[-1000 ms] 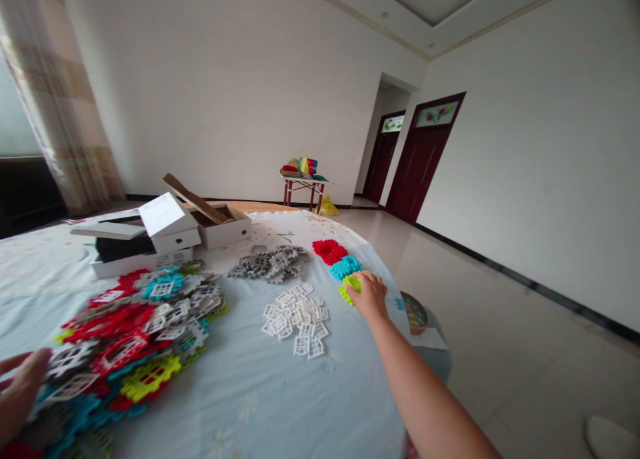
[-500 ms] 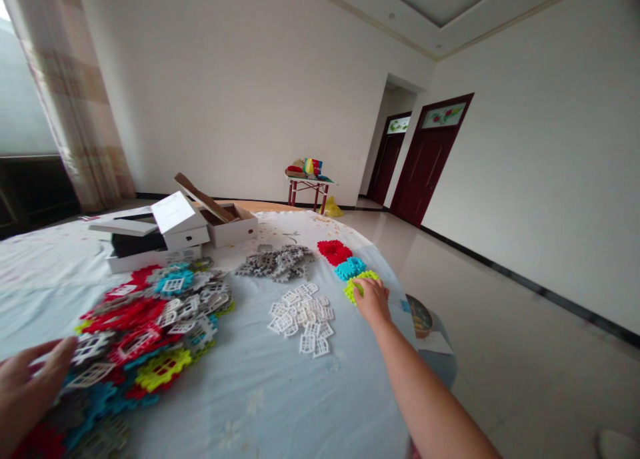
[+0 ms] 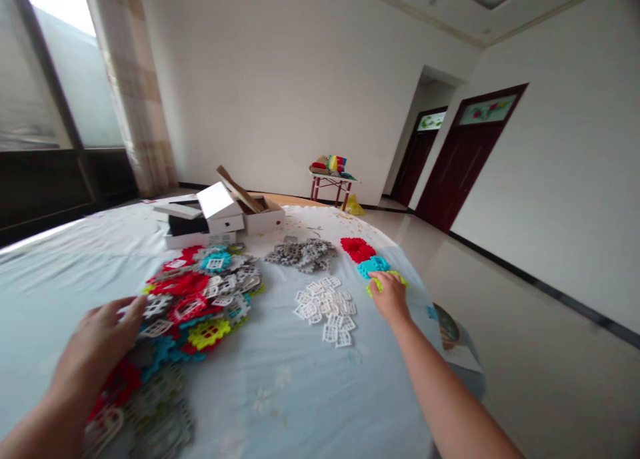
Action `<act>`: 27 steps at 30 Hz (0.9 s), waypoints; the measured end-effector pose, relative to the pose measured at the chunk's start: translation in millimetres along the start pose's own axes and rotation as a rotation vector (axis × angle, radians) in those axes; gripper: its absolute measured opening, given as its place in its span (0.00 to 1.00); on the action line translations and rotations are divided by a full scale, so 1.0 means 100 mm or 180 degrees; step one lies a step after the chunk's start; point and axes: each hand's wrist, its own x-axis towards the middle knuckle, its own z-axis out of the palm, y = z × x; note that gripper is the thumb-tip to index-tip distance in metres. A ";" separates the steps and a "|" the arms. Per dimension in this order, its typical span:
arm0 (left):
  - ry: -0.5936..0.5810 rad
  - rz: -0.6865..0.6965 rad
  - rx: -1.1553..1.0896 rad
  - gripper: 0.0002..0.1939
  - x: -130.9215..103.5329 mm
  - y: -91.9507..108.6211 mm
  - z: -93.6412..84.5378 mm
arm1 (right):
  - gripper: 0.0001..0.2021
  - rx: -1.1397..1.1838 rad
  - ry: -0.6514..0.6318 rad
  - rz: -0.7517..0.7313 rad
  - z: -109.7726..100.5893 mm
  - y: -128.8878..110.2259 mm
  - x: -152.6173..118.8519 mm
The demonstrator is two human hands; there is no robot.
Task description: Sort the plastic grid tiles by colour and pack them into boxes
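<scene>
My right hand (image 3: 391, 297) rests over lime-green interlocking building pieces (image 3: 403, 279) at the table's right edge, fingers curled onto them. Just beyond lie a turquoise stack (image 3: 373, 267) and a red stack (image 3: 357, 249) of similar notched pieces. On the other side, my left hand (image 3: 103, 339) is at the left edge of a mixed pile, its fingers stretched out and nothing visibly held. That pile has red pieces (image 3: 186, 284), a lime-green piece (image 3: 209, 333), turquoise ones (image 3: 216, 262) and grey ones, with small white window frames (image 3: 156, 327) among them.
Toward the middle are a heap of white window pieces (image 3: 327, 305) and a grey heap (image 3: 303, 253). Behind them stand opened white boxes (image 3: 265, 220) on the cloth-covered table (image 3: 300, 392). A stool (image 3: 463, 352) is by the right edge; a small table (image 3: 333, 177) is near the wall.
The view has swung left, so everything sits further right. More of my left hand and forearm shows beside the pile. My right hand stays at the lime-green pieces.
</scene>
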 end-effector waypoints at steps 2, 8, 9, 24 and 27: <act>-0.0138 -0.0214 -0.0040 0.25 -0.03 0.01 -0.01 | 0.12 0.0448 0.0015 -0.0377 0.04 -0.21 0.04; 0.0092 -0.0337 -0.0280 0.26 -0.13 0.07 0.03 | 0.12 0.1726 -0.0628 -0.1060 0.12 -1.35 -0.16; 0.0135 -0.0320 -0.0313 0.26 -0.15 0.09 0.04 | 0.11 0.1837 -0.0830 -0.1305 0.12 -1.57 -0.25; 0.0414 -0.0633 -0.1240 0.27 -0.20 0.20 0.17 | 0.16 0.1651 -0.1825 -0.3314 0.01 -2.49 -0.91; 0.0510 -0.0726 -0.1316 0.27 -0.18 0.19 0.08 | 0.13 0.1577 -0.1799 -0.3082 0.04 -2.37 -0.83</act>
